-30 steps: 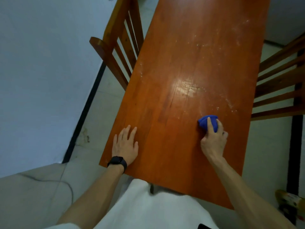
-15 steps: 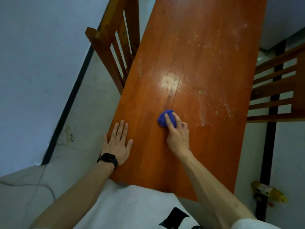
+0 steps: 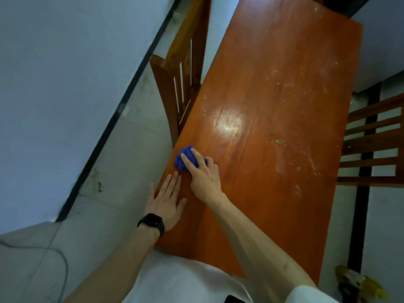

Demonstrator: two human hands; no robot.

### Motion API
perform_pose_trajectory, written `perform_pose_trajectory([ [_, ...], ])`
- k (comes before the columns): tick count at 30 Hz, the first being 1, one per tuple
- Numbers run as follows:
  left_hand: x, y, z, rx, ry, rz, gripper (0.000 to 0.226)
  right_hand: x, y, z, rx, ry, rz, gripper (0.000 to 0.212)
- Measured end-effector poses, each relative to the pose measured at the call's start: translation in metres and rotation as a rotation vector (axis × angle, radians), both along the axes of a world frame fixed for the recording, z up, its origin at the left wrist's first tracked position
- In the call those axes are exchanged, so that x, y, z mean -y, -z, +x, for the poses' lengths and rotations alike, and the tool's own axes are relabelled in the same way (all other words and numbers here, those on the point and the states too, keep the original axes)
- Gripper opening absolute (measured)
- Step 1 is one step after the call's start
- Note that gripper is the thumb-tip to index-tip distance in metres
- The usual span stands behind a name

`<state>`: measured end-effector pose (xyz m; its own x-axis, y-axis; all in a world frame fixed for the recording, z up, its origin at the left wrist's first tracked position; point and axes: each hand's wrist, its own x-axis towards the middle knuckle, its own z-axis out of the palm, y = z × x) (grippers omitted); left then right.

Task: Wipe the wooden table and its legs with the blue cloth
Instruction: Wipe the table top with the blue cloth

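The long wooden table runs away from me, its far and right parts flecked with pale dust and crumbs. A bunched blue cloth lies on the top close to the left edge. My right hand holds the cloth down, two fingers stretched over it and the others curled at its side. Just below it, my left hand, with a black watch on the wrist, rests flat on the table by the left edge. No table legs are in view.
A wooden chair stands tucked against the table's left side, and another slatted chair stands at the right. A wall runs along the left. A cable lies on the floor at lower left, and a yellow object at lower right.
My right hand has swept the blue cloth across the table from the right side to the left edge. The left hand has stayed flat on the table.
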<state>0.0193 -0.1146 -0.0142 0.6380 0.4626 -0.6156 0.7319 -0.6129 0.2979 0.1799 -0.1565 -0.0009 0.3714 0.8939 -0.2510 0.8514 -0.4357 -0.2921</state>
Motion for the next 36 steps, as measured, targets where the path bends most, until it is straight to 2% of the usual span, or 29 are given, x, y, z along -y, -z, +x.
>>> perform_pose_trajectory([
  [2,-0.002,-0.002,-0.006,-0.041,0.019,0.005,0.066,0.011,0.004,0.026,0.043,-0.048,-0.035,0.083],
  [3,-0.003,-0.002,-0.009,-0.044,0.029,0.009,0.067,0.026,0.004,0.041,0.075,0.010,-0.051,0.084],
  [5,-0.004,0.000,-0.013,-0.026,0.031,0.005,0.067,0.071,0.002,0.083,0.098,0.310,-0.125,0.089],
  [7,-0.001,0.004,-0.014,-0.008,0.013,0.001,0.065,0.110,0.000,0.120,0.024,0.688,-0.226,0.094],
  [9,0.002,0.007,-0.014,0.001,-0.018,0.007,0.067,0.125,0.007,0.142,-0.044,0.883,-0.242,0.097],
  [11,0.005,0.009,-0.012,0.006,-0.045,0.028,0.068,0.107,0.009,0.129,-0.035,0.842,-0.185,0.096],
  [13,0.006,0.008,-0.010,-0.006,-0.047,0.037,0.069,0.066,-0.001,0.087,0.059,0.604,-0.076,0.084],
  [15,0.006,0.006,-0.010,-0.009,-0.040,0.041,0.066,0.022,-0.006,0.046,0.043,0.343,0.003,0.071],
  [17,0.004,0.006,-0.012,-0.015,-0.028,0.050,0.064,-0.004,-0.001,0.021,0.019,0.122,0.010,0.072],
  [20,0.007,0.007,-0.012,-0.011,-0.031,0.047,0.066,0.021,0.013,0.043,0.078,0.085,-0.045,0.081],
  [22,0.011,0.005,-0.009,0.009,-0.049,0.055,0.066,0.073,0.015,0.079,0.133,0.279,-0.091,0.084],
  [26,0.025,-0.006,0.014,-0.008,-0.167,0.084,0.068,0.206,-0.009,0.153,0.058,0.948,-0.243,0.086],
  [28,0.038,-0.014,0.036,0.004,-0.207,0.120,0.070,0.232,-0.019,0.165,0.010,1.093,-0.249,0.083],
  [30,0.058,-0.018,0.066,0.030,-0.148,0.139,0.070,0.222,-0.017,0.157,0.077,0.968,-0.119,0.077],
  [32,0.083,-0.022,0.099,0.051,-0.063,0.119,0.070,0.195,-0.011,0.134,0.128,0.690,-0.006,0.074],
  [34,0.110,-0.026,0.126,0.037,0.020,0.103,0.071,0.172,-0.004,0.109,0.130,0.377,-0.018,0.077],
  [36,0.133,-0.026,0.140,-0.029,0.088,0.072,0.071,0.176,0.005,0.106,0.054,0.229,-0.101,0.080],
])
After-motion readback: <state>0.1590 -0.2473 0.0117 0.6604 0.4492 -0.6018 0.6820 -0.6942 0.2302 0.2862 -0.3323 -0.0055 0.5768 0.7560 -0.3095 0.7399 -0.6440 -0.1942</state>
